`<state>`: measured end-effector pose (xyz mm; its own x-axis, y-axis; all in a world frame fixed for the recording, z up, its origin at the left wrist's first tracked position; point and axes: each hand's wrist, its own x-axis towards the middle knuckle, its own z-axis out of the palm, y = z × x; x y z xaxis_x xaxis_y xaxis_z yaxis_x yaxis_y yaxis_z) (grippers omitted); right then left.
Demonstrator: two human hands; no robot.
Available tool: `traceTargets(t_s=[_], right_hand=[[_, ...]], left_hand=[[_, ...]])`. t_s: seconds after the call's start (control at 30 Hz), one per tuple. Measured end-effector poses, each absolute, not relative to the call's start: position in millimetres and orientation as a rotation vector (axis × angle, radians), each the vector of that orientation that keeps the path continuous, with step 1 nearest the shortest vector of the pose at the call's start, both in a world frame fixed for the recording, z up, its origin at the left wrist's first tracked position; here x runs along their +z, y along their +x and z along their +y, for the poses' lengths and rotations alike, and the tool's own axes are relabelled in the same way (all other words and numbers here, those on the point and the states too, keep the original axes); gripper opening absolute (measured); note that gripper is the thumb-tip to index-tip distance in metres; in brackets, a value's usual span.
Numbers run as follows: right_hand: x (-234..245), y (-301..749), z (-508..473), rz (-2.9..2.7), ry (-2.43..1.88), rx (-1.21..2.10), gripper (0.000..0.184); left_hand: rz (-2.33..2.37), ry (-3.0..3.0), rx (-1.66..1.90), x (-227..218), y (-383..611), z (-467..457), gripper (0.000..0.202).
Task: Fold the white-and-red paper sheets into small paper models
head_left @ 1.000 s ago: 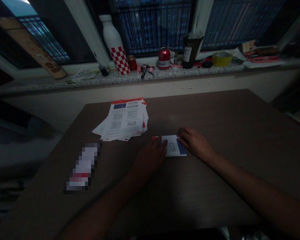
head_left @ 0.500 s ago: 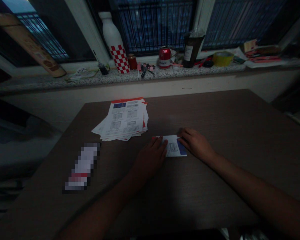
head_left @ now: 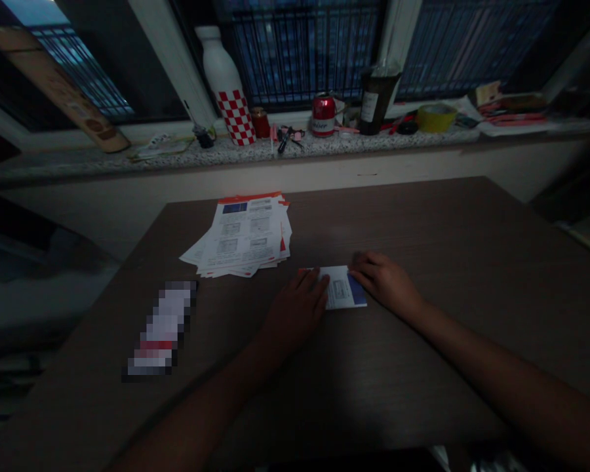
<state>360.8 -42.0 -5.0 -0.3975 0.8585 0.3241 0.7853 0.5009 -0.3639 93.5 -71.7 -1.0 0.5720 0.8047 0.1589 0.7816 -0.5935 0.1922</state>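
A folded sheet of paper (head_left: 337, 288) lies on the table, white with print and a dark blue patch at its right end. My left hand (head_left: 299, 298) rests flat over its left part, fingers stretched out and pressing on it. At its upper right corner, my right hand (head_left: 381, 278) has bent fingers, with thumb and fingertips at the paper's edge; the grip there is partly hidden and dim. Beyond my left hand is a stack of printed sheets (head_left: 243, 236), loosely fanned, with orange edges.
A pixelated, phone-shaped object (head_left: 162, 328) lies on the table (head_left: 423, 223) at left. Along the granite windowsill (head_left: 177, 157) stand a red-checkered white bottle (head_left: 236, 111), a red can (head_left: 323, 115), a dark cup (head_left: 372, 101) and a yellow tape roll (head_left: 436, 118).
Almost nothing differs. Both hands stay on the folded sheet, and the view has shifted very slightly.
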Motion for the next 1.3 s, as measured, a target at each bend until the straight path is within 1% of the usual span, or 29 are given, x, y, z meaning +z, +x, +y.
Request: traceTargets(t_s=[0.1, 0.2, 0.33, 0.4, 0.63, 0.93, 1.17, 1.3], right_hand=[[1.9, 360.2, -43.0, -2.253, -1.323, 0.267, 0.030], [11.0, 353.0, -49.9, -2.264, -1.346, 0.154, 0.036], [13.7, 333.1, -64.4, -2.379, -1.345, 0.083, 0.054], [8.3, 323.6, -69.7, -2.442, -1.335, 0.071, 0.059], [-16.8, 317.0, -73.2, -2.539, -1.315, 0.075, 0.065], [-22.0, 318.7, -76.5, -2.569, -1.322, 0.063, 0.068], [-36.2, 319.7, -73.9, -2.521, -1.331, 0.083, 0.076], [-36.6, 319.2, -73.2, -2.528, -1.347, 0.088, 0.075]], left_hand=[[1.362, 2.723, 0.368, -2.8, 93.1, -71.9, 0.045], [1.373, 2.735, 0.374, -3.5, 93.1, -72.4, 0.045], [1.363, 2.778, 0.393, -5.1, 93.4, -72.4, 0.046], [1.352, 2.799, 0.391, -5.6, 93.5, -72.1, 0.046], [1.347, 2.812, 0.353, -4.1, 93.8, -72.4, 0.046], [1.367, 2.817, 0.358, -10.1, 94.0, -74.7, 0.049], [1.388, 2.818, 0.279, -14.3, 92.3, -75.0, 0.052], [1.349, 2.836, 0.251, -13.0, 90.6, -73.4, 0.056]])
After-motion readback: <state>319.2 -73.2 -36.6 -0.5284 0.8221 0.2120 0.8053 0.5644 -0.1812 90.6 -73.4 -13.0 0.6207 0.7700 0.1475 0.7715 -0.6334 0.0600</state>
